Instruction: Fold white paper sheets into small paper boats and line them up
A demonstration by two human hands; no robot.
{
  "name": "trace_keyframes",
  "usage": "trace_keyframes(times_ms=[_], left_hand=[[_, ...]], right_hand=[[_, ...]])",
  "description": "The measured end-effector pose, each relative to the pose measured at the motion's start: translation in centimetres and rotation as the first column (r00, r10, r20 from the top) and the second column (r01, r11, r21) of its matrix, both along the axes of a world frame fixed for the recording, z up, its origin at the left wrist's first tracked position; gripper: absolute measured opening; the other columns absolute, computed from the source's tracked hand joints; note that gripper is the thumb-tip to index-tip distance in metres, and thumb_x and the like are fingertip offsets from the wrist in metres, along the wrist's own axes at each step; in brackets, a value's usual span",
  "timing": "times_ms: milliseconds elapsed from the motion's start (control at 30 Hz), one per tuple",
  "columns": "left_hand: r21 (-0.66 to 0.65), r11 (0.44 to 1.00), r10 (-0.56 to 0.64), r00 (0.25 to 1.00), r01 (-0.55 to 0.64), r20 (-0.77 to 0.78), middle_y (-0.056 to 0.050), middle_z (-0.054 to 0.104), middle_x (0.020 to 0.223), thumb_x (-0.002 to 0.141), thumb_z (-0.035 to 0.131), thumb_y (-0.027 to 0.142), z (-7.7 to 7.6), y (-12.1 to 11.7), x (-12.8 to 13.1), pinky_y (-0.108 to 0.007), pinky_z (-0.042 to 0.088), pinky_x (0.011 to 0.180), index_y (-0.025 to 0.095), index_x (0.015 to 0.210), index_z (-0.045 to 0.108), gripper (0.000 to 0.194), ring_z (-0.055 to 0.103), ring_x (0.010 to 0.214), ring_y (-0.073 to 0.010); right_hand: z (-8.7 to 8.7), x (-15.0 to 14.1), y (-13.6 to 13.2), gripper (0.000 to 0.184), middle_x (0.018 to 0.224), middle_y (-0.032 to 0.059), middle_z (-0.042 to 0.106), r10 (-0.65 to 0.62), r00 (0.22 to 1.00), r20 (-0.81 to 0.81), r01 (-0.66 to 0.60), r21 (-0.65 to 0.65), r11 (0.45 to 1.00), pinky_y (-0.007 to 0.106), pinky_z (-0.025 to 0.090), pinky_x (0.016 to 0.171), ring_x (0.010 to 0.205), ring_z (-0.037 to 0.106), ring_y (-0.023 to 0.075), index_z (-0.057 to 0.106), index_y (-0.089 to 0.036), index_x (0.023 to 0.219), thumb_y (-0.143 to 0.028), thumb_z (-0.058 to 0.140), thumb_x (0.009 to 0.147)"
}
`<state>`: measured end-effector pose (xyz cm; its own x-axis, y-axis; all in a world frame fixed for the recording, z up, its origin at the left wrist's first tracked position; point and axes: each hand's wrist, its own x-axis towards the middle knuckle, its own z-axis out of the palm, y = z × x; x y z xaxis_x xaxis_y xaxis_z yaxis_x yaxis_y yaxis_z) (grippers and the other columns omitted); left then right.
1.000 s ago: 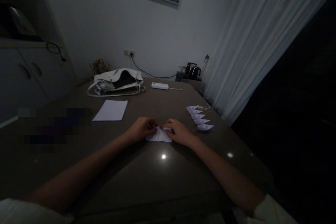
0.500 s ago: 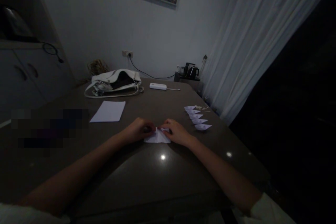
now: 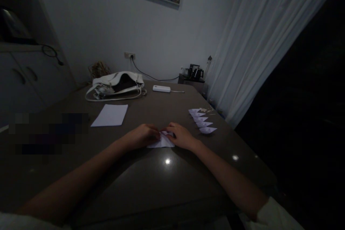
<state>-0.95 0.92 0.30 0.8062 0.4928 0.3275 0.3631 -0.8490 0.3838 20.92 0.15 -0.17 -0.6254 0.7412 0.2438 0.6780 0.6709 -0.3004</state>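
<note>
A folded piece of white paper [image 3: 164, 141] lies on the dark table [image 3: 172, 183] in front of me. My left hand [image 3: 145, 136] is closed at the paper's left side, its fingertips pressed on the upper folds. From the other side my right hand [image 3: 181, 136] grips the paper, thumb and fingers curled at its top right edge. Both hands cover part of the sheet, so its upper folds are partly hidden. To the right of my right hand stand several white paper boats [image 3: 206, 129] in a row.
A stack of white paper [image 3: 110, 115] lies to the left. Behind it sits a white handbag [image 3: 118, 82], with a white power bank [image 3: 161, 88] and short cable to its right. Small pale bits [image 3: 206, 110] are scattered beyond the boats. A sheer curtain [image 3: 250, 43] hangs at right.
My left hand has shifted slightly right over the paper, its fingers more curled and hiding more of the top. My right hand stays nearly in place. The view has moved slightly.
</note>
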Motion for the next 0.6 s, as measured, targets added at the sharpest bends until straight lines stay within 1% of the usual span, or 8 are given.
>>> trace_keyframes(times_ms=[133,233,600], left_hand=[[-0.018,1.000,-0.024,1.000,0.024,-0.009,-0.009,0.066,0.091,0.084,0.053,0.017,-0.19,0.25,-0.13,-0.024,0.046,0.071,0.017,0.087,0.070,0.018,0.062,0.079,-0.0164],[-0.027,0.999,-0.046,0.999,0.047,0.012,-0.009,0.068,0.090,0.083,0.053,0.016,-0.20,0.37,-0.12,-0.024,0.046,0.072,0.018,0.086,0.071,0.018,0.063,0.079,-0.0163],[-0.121,0.991,-0.051,0.997,0.059,0.063,-0.008,0.070,0.090,0.080,0.061,0.024,0.44,0.28,-0.15,-0.024,0.047,0.074,0.020,0.086,0.073,0.014,0.065,0.080,-0.0164]], right_hand=[[0.00,0.04,-0.01,0.034,0.099,0.0060,0.054,0.002,1.000,0.016,-0.002,0.001,1.000,0.026,0.039,0.077,0.093,0.053,0.0157,0.060,-0.025,0.117,-0.016,0.050,0.086],[-0.03,0.08,-0.01,0.033,0.098,0.0058,0.054,0.008,1.000,0.016,-0.008,0.006,1.000,0.026,0.039,0.077,0.093,0.053,0.0157,0.060,-0.025,0.116,-0.016,0.050,0.086],[-0.26,0.11,0.11,0.032,0.096,0.0051,0.054,0.010,1.000,0.019,-0.010,0.021,1.000,0.025,0.039,0.075,0.090,0.053,0.0154,0.062,-0.025,0.113,-0.016,0.051,0.085]])
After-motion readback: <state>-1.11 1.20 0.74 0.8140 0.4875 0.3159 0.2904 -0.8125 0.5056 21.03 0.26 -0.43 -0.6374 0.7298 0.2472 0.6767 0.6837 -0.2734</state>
